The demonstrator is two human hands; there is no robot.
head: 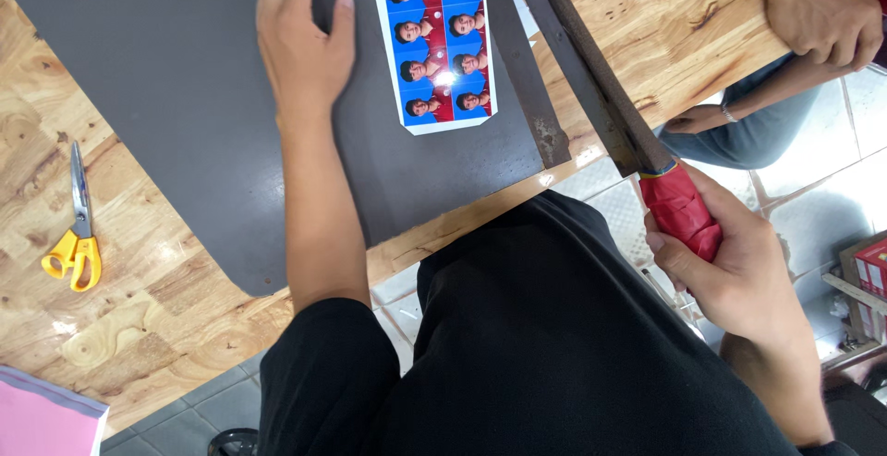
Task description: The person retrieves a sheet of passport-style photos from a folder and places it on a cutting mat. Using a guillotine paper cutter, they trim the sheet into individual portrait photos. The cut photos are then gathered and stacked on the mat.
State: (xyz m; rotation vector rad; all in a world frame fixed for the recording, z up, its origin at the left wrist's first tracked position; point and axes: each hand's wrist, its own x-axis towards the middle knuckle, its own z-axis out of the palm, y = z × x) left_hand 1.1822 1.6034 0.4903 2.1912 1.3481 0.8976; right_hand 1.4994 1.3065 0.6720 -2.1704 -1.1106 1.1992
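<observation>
- Right now my left hand [303, 45] lies flat and open, palm down, on the dark grey cutter board [185, 96], fingers pointing to the far side, gripping nothing.
- Just right of that hand sits the photo sheet [436, 45], a white-edged print with two columns of small portraits on blue; the thumb is near its left edge, but I can't tell whether it touches.
- The sheet lies on the board's far right part, its right edge close to the cutting edge.
- My right hand [730, 257] is closed tight around the red handle [682, 208] at the near end of the blade arm [591, 68].
- That arm runs as a long dark bar from the handle up to the far side, lifted off the board at an angle, to the right of the sheet.
- The board rests on a wooden table [139, 327].
- Yellow-handled scissors [76, 234] lie well apart on the left of the table, and a pink sheet [42, 419] shows at the near left corner.
- Another person's hand [822, 12] rests on the table's far right edge.
</observation>
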